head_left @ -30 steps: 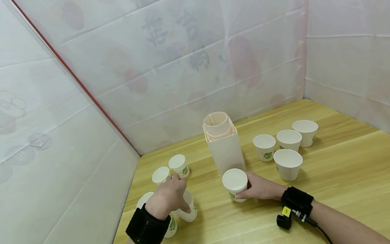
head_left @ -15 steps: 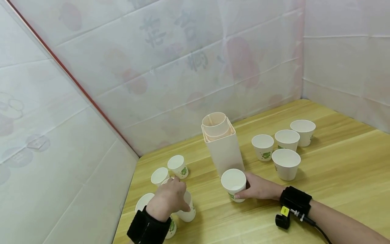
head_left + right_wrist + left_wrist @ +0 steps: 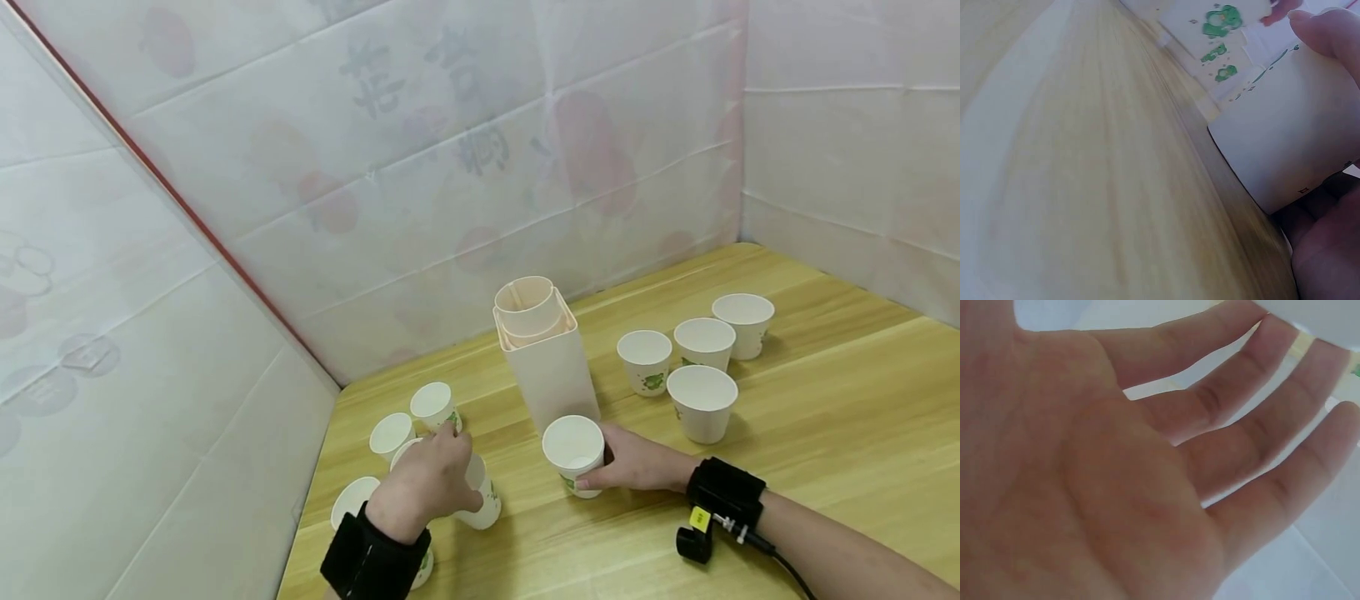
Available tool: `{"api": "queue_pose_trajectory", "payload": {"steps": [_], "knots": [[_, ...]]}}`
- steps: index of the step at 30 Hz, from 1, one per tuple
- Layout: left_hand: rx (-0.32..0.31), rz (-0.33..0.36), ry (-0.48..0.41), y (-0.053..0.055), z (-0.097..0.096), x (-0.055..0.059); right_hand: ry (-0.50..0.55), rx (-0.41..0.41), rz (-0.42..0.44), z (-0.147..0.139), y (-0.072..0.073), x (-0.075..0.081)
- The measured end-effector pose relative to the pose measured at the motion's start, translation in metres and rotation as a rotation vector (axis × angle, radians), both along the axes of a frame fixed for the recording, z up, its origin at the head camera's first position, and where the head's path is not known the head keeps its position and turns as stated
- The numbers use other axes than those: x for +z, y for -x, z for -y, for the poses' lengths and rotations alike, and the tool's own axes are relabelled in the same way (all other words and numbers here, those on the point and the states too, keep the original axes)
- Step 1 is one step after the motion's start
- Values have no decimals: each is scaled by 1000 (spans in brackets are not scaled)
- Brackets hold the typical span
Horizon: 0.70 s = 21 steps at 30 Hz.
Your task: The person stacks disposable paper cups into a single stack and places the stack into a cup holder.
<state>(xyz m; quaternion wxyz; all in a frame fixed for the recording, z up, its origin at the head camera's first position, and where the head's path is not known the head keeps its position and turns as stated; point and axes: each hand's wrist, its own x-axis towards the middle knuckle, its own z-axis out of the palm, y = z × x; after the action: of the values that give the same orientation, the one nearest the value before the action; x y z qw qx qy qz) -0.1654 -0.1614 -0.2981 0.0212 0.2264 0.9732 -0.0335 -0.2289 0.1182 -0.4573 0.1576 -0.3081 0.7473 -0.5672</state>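
Observation:
My right hand [image 3: 641, 458] grips a white paper cup [image 3: 573, 446] by its side, thumb on the front, just before the pale holder. In the right wrist view this cup [image 3: 1291, 131] stands on the wooden table, mouth up. My left hand [image 3: 427, 479] reaches over from the left and holds another paper cup [image 3: 486, 504], partly hidden by the hand and slightly tilted. The left wrist view shows the fingertips along the white cup [image 3: 1322, 319] at the top right. Green prints mark the cups.
A tall pale box [image 3: 558, 375] with a round tube [image 3: 527, 307] in its top stands behind the right hand's cup. Several cups surround the left hand, including one at the back [image 3: 432, 404]. More cups, such as one in front [image 3: 702, 404], stand at right. Fabric walls border the table.
My left hand has moved right and a little away from the left cups, bringing its cup along. The right hand stays on its cup; the whole view shifts slightly.

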Motion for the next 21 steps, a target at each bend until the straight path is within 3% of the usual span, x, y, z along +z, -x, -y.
{"api": "queue_pose_trajectory", "payload": {"steps": [9, 21], "knots": [[-48, -88, -180, 8, -13, 5, 17, 17, 6, 0, -1, -1], [-231, -363, -341, 13, -29, 16, 19, 23, 23, 1, -2, 1]]}}
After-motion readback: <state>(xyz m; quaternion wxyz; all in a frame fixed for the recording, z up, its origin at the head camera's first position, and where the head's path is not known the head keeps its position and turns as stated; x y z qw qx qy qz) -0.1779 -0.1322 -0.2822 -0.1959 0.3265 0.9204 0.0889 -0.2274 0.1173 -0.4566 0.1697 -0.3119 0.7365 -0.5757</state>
